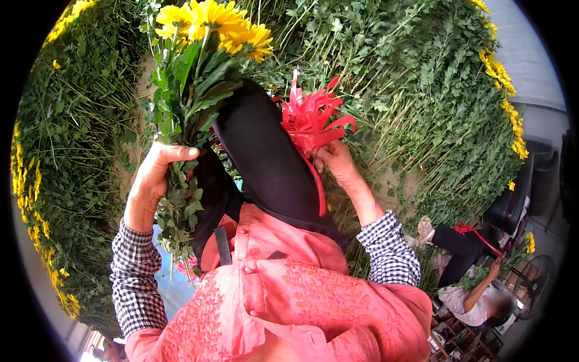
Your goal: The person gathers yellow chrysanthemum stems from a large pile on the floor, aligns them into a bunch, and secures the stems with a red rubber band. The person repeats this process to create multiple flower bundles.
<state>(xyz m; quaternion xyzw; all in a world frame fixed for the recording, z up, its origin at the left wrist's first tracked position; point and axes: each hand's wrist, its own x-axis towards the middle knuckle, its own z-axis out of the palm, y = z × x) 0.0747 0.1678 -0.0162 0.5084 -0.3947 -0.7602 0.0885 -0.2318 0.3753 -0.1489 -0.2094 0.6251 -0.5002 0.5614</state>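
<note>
My left hand (156,167) grips a bunch of yellow chrysanthemums by its leafy green stems (181,199), thumb across the front. The yellow flower heads (212,25) point away from me, and the stem ends hang near my waist. Over my dark-trousered knee (258,117), my right hand (334,165) pinches a red strip (320,188) at the base of a tuft of red plastic ribbons (312,113). One strip trails down along my thigh. The tuft sits against the side of my knee; how it is fastened there is hidden.
Cut chrysanthemum stems (398,81) lie heaped ahead and to the right, another heap (77,149) to the left, with yellow blooms (502,86) along the outer edges. At lower right a seated co-worker (470,280) holds flowers and a red strip, near a fan (529,280).
</note>
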